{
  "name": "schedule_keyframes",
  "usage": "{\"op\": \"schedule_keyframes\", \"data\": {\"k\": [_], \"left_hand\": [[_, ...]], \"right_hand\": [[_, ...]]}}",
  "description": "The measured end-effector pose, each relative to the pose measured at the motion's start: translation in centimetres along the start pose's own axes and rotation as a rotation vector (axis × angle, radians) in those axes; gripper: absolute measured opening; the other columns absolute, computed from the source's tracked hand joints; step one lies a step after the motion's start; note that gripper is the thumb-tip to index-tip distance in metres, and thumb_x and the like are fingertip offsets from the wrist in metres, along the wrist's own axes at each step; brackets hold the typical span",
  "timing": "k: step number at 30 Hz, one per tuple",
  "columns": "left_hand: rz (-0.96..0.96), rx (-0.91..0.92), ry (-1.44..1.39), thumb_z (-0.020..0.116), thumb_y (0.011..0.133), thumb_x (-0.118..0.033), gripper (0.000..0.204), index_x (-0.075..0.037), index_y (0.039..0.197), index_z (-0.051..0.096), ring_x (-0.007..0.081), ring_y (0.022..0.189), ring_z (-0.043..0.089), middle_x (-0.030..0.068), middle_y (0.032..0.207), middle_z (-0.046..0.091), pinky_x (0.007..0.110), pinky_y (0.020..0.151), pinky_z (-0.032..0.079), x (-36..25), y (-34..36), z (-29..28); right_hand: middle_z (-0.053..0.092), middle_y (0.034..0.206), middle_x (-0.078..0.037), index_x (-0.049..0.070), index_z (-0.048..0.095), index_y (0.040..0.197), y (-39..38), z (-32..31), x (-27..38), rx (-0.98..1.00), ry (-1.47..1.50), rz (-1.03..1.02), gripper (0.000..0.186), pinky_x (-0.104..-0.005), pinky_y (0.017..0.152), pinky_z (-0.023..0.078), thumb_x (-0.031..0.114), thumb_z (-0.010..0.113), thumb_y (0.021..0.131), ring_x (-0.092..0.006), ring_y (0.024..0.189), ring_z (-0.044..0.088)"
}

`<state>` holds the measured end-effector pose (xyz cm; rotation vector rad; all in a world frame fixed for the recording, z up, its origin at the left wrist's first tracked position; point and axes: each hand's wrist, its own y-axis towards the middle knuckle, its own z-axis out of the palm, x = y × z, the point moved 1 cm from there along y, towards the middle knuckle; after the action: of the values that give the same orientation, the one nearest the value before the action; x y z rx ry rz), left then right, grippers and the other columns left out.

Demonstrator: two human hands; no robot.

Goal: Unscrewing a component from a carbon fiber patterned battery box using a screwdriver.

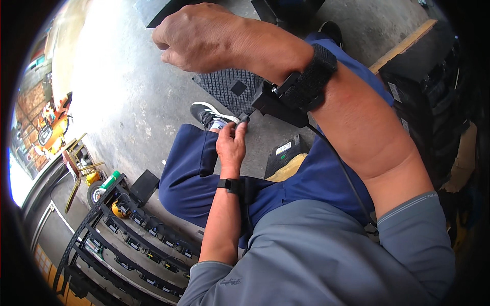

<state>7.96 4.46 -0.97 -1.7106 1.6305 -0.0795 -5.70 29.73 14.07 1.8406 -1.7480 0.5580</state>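
Note:
My left hand (232, 147) is low between my knees, its thumb and fingers pinched on a small dark grey piece (244, 117) whose kind I cannot make out. That piece is at the lower corner of a dark grey textured panel (219, 87) with a black square in its middle. My right hand (191, 41) is raised across the view above the panel, its fingers curled closed. What it grips, if anything, is hidden. The right forearm covers part of the panel.
A black box-like object (158, 11) lies beyond my right hand. On the floor between my legs is a dark plate with a white label (284, 148) beside a yellowish piece (291, 168). Black rack shelving (130, 229) stands at left, dark crates (418, 76) at right.

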Motion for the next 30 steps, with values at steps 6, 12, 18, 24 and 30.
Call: {"op": "schedule_keyframes", "data": {"k": [6, 12, 18, 24, 30], "left_hand": [[0.568, -0.099, 0.063, 0.075, 0.089, -0.028, 0.033, -0.006, 0.113, 0.069, 0.0289, 0.090, 0.069, 0.0136, 0.096, 0.070, 0.038, 0.079, 0.054, -0.4, -0.6, 0.1], [0.561, -0.070, 0.017, 0.077, 0.088, -0.032, 0.042, -0.005, 0.119, 0.068, 0.0299, 0.088, 0.069, 0.0149, 0.097, 0.071, 0.038, 0.080, 0.054, 0.1, -0.2, -0.2], [-0.038, 0.104, 0.068, 0.076, 0.080, -0.011, 0.045, -0.006, 0.124, 0.065, 0.0304, 0.103, 0.068, 0.0140, 0.120, 0.066, 0.038, 0.083, 0.055, 0.4, -0.1, -0.1], [-0.070, 0.065, -0.071, 0.075, 0.080, -0.010, 0.047, -0.006, 0.125, 0.064, 0.0266, 0.103, 0.066, 0.0129, 0.120, 0.066, 0.035, 0.081, 0.054, 0.4, 0.1, 0.2], [0.570, -0.145, 0.098, 0.076, 0.088, -0.024, 0.043, -0.003, 0.125, 0.066, 0.0242, 0.084, 0.068, 0.0158, 0.096, 0.071, 0.035, 0.079, 0.054, -0.1, 0.1, 0.0]], "right_hand": [[0.075, 0.087, -0.014, 0.004, 0.074, 0.099, -0.1, 0.4, 0.0, -0.038, 0.035, -0.083, 0.017, -0.0363, 0.073, 0.062, 0.019, 0.067, 0.096, -0.0261, 0.079, 0.076], [0.075, 0.085, -0.014, 0.004, 0.075, 0.098, 0.0, 0.1, 0.2, -0.028, 0.033, -0.042, 0.018, -0.0366, 0.071, 0.062, 0.020, 0.067, 0.097, -0.0247, 0.077, 0.076], [0.074, 0.083, -0.012, 0.006, 0.075, 0.097, -0.3, 0.3, 0.0, -0.093, 0.055, -0.087, 0.017, -0.0356, 0.070, 0.062, 0.021, 0.067, 0.097, -0.0224, 0.075, 0.075], [0.074, 0.082, -0.012, 0.006, 0.075, 0.096, -0.3, 0.2, 0.0, -0.080, 0.049, -0.082, 0.017, -0.0352, 0.070, 0.062, 0.020, 0.066, 0.097, -0.0227, 0.075, 0.075], [0.075, 0.083, -0.012, 0.005, 0.074, 0.098, -0.3, 0.0, -0.1, -0.090, 0.037, -0.086, 0.017, -0.0352, 0.070, 0.062, 0.020, 0.066, 0.097, -0.0220, 0.076, 0.075]]}}
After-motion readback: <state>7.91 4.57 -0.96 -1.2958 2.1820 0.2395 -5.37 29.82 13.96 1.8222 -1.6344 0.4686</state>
